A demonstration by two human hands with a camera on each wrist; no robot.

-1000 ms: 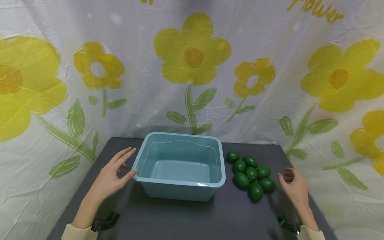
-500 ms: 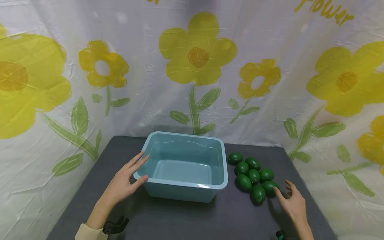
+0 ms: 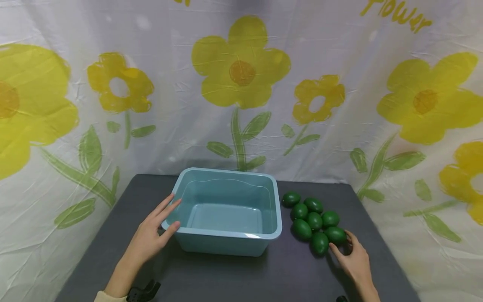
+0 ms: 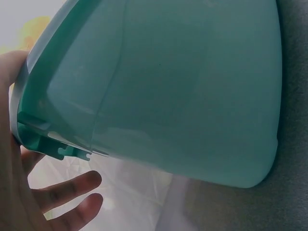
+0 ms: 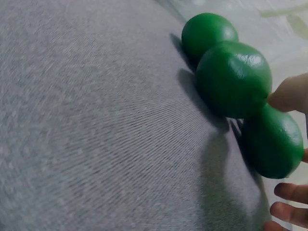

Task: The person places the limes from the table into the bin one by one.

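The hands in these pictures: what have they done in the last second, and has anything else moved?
The right hand moved in toward the green eggs and now touches the nearest ones with its fingers. The left hand slid up to the blue tub and now rests against its rim with straight fingers. The tub and the cluster of eggs stayed where they were on the grey table.

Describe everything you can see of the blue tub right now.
The blue tub is a light blue rectangular basin that looks like smooth plastic, with rounded corners, a rolled rim and sides tapering to a flat bottom. It stands upright on the dark grey table, open top up, with nothing visible inside. The left hand touches its left near corner, fingers against the rim. The green egg-shaped pieces lie apart from it on its right.
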